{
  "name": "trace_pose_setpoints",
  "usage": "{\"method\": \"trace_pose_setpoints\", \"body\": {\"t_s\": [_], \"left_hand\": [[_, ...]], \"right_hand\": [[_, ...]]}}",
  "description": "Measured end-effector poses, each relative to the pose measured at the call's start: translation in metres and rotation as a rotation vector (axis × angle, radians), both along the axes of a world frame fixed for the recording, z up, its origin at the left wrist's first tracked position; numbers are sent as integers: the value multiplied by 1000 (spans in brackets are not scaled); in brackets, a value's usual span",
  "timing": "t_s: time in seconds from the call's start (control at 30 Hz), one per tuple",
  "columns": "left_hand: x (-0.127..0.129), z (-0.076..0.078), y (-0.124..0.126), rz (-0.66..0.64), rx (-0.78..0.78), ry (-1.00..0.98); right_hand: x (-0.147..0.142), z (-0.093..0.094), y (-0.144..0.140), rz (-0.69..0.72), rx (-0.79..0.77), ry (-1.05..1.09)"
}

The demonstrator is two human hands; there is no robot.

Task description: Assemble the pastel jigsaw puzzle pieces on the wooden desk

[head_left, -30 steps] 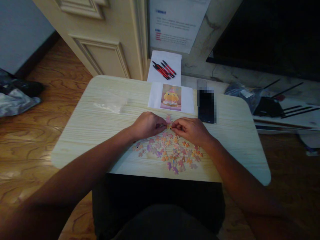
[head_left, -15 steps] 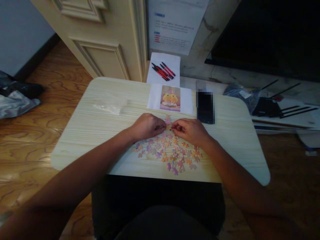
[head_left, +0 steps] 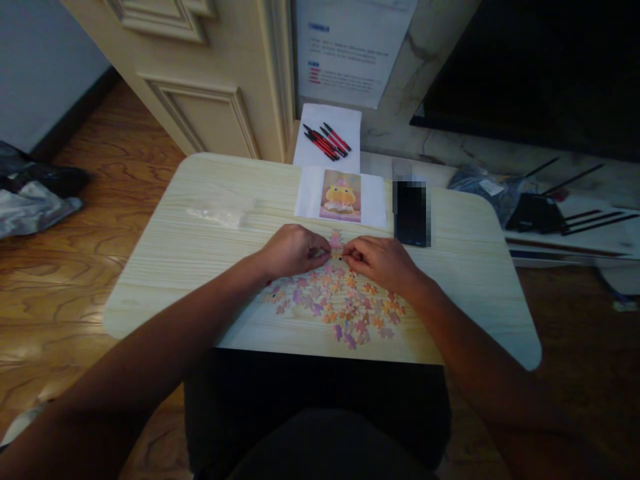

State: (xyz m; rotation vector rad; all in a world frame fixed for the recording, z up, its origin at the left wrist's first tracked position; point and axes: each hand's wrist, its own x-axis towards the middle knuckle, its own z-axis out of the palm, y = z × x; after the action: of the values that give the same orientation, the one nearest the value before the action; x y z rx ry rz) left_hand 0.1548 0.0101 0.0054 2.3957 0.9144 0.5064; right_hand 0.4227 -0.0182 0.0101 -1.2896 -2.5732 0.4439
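Observation:
Joined jigsaw puzzle pieces, pink at the top and yellowish lower down with a dark spot, lie between my two hands. My left hand is closed, thumb and fingertips pinched at the left side of these pieces. From the right, my right hand pinches at a yellowish puzzle piece; the fingers mostly hide what they grip. Many loose puzzle pieces in pink, orange and purple are spread on the table just below both hands.
Behind my hands, a printed picture of a yellow figure lies on the pale wooden table. A phone is at its right, a clear plastic bag at the left. Several red-and-black pens rest on paper beyond the table.
Both hands stay pinched at the joined pieces, with only slight finger movement. The view has shifted very slightly.

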Motion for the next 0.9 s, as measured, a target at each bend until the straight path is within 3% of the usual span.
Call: {"method": "trace_pose_setpoints", "body": {"t_s": [0.5, 0.9], "left_hand": [[-1, -3, 1, 43, 40, 3], [2, -3, -1, 97, -39, -49]], "right_hand": [[-2, -4, 2, -18, 46, 10], [-5, -2, 2, -38, 33, -16]]}}
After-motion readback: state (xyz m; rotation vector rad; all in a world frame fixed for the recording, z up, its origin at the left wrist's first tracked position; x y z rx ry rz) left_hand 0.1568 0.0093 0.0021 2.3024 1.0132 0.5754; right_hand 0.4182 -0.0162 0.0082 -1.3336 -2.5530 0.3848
